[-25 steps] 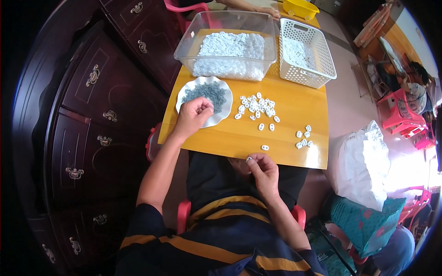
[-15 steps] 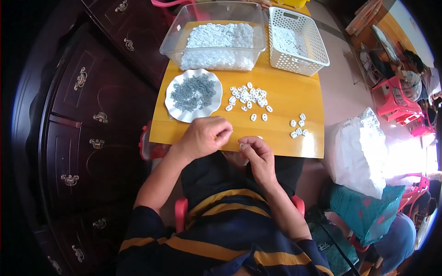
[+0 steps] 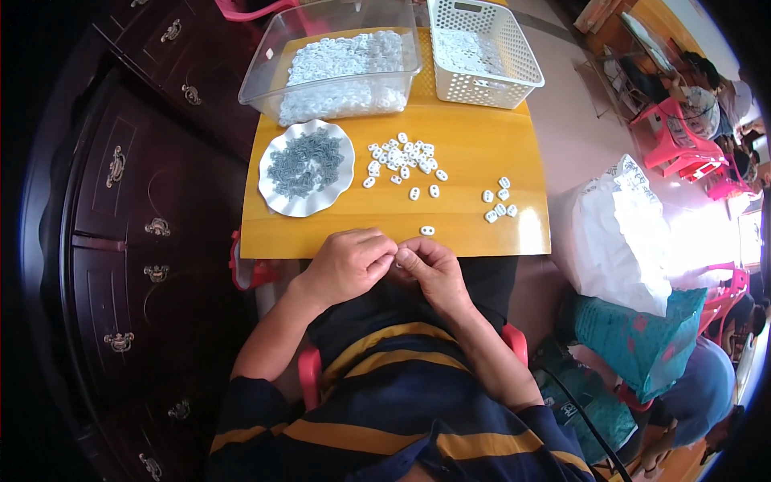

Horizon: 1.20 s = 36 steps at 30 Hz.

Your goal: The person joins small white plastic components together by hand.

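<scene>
My left hand (image 3: 350, 263) and my right hand (image 3: 434, 271) meet just beyond the table's near edge, above my lap. My right thumb and forefinger pinch a small white piece, mostly hidden by the fingers. The left fingertips are pressed together against it; whatever they hold is too small to make out. A lone white oval piece with two dark holes (image 3: 427, 230) lies just past my right hand. Farther off is a loose pile of similar white pieces (image 3: 400, 157). Left of it stands a scalloped white plate (image 3: 301, 208) with many tiny grey pieces (image 3: 299, 165).
A clear plastic bin (image 3: 277, 50) of white pieces and a white perforated basket (image 3: 491, 93) stand at the table's (image 3: 353, 222) far end. Several white pieces (image 3: 499, 210) lie at right. Dark drawers (image 3: 120, 217) flank the left; white (image 3: 614, 241) and teal bags (image 3: 642, 341) the right.
My hands have come together; the left fingertips now touch the right ones. Both are slightly farther from the table's edge. The view has shifted, so the table appears farther left and up.
</scene>
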{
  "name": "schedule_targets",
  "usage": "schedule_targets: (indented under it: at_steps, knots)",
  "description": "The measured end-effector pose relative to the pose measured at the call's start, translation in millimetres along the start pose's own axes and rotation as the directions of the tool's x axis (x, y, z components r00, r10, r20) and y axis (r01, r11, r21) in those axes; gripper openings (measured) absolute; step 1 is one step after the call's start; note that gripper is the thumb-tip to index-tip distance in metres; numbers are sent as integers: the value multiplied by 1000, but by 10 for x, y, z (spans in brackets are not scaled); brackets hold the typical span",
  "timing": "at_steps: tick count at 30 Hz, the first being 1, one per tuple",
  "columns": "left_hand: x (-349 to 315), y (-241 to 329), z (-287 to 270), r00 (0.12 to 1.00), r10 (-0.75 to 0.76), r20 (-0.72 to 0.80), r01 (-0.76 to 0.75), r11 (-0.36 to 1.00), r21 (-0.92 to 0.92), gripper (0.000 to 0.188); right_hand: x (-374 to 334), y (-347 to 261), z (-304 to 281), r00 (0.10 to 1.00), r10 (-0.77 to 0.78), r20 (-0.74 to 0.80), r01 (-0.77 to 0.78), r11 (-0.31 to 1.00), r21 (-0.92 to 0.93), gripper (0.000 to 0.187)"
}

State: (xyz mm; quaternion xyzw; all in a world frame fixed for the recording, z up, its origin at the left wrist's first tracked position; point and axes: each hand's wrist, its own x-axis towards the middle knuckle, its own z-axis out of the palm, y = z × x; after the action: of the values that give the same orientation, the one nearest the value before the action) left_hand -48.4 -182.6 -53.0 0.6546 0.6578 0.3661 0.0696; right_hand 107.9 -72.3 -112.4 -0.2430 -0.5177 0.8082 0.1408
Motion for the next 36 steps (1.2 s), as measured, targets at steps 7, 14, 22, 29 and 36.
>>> schedule_targets:
  at_steps: [7,14,22,29,36]
  knots:
    - [2,64,26,985,-161,-54,145,963,-228,8,-8,-44,-5,999,-9,35,9,1000,9,18]
    - [-16,46,29,976,-201,-84,186,970,-159,5,-32,-177,159,940,-336,-53,267,826,-496,11]
    - [6,-326,-175,918,-280,-281,316,944,91,7,-25,-132,50,984,-165,-71,146,966,-216,13]
    - [-94,-528,-357,885,-330,-327,431,847,312,20,-29,-225,112,995,85,-48,-81,993,80,17]
    - [8,31,-34,969,-233,-77,200,932,-301,21,-6,-200,60,995,98,21,-100,972,215,18]
